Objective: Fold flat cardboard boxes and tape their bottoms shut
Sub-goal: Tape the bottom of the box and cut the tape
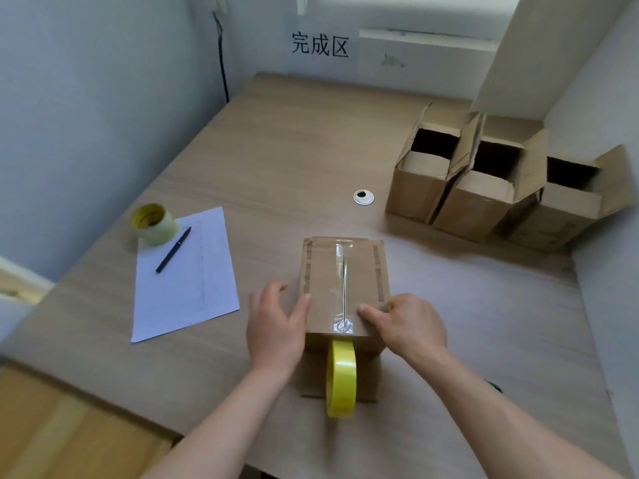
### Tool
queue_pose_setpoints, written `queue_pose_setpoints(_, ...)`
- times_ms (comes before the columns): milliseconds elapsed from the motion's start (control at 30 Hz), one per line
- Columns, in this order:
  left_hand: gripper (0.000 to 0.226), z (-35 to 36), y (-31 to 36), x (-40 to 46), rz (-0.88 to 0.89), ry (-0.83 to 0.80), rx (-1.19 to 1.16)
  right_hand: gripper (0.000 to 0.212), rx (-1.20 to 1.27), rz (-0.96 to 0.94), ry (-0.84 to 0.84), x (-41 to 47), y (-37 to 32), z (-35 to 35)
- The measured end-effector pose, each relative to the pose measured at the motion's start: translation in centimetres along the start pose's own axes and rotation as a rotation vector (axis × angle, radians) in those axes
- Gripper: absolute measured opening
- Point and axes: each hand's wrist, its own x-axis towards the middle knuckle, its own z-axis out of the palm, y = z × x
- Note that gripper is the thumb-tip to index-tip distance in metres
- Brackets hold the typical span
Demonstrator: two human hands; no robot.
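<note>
Brown box (pixel 325 271), yellow tape roll (pixel 340 376), white paper (pixel 183 278).

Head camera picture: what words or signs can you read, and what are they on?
"完成区": black characters on the white sign on the back wall.
Box under the hands: printed strips along both long edges, too blurred to read.
Sheet of paper: faint marks, too small to read.
Tape rolls and finished boxes: no readable text.

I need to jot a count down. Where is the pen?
In the head view, the pen lies left of the box, on the white paper sheet, beside the spare tape roll.
</note>
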Motion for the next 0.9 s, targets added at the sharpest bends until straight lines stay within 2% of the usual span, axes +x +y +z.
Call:
queue_pose_setpoints(33, 0.031, -0.1, 0.1, -1.6, -0.072, 0.067, -0.081, 0.058, 0.013, -0.001, 0.001, 0.1, 0.0, 0.1)
queue_pose_setpoints(67, 0.033, 0.2, 0.1, -3.2, -0.135, 0.035, -0.152, 0.058, 0.027, 0.0, 0.003, 0.2, 0.1, 0.2)
queue_pose_setpoints(167, 0.045, 1.7, 0.0, -6.4, -0.311, -0.283, -0.332, 0.056, 0.054, -0.006, -0.007, 0.3, 0.3, 0.2)
queue_pose_setpoints(200, 0.047, 2.3, -0.1, -6.8, -0.356, -0.339, -0.399, 0.055, 0.058, -0.007, -0.01, 0.3, 0.2, 0.1)
queue_pose_setpoints(300, 0.042, 3.7, -0.1, -7.0, -0.459, -0.352, -0.615, 0.055, 0.059, -0.004, -0.008, 0.3, 0.2, 0.2)
queue_pose_setpoints(500, 0.042, 4.8, -0.1, -5.9, -0.613, -0.314, -0.701, 0.055, 0.084, 0.018, -0.008, 0.3, 0.0, 0.1)
queue_pose_setpoints(600, 0.03, 5.1, -0.4, -5.4, -0.703, -0.305, -0.714, 0.053, 0.101, 0.051, -0.036, 0.1, -0.1, 0.0)
queue_pose_setpoints(667, 0.022, 5.3, -0.9, -5.7, -0.754, -0.361, -0.755, 0.054, 0.101, 0.067, -0.049, 0.0, -0.2, -0.1)
queue_pose_setpoints(767, 0.012, 5.3, -1.4, -6.0, -0.762, -0.452, -0.75, 0.055, 0.095, 0.056, -0.008, -0.3, -0.4, 0.0)
queue_pose_setpoints(833, 0.014, 5.6, -1.7, -5.7, -0.751, -0.469, -0.72, 0.055, 0.099, 0.043, 0.002, -0.2, -0.3, 0.0)
queue_pose_setpoints(900, 0.017, 5.8, -1.9, -5.4, -0.738, -0.465, -0.7, 0.057, 0.225, -0.007, -0.005, -0.5, 0.5, -0.1)
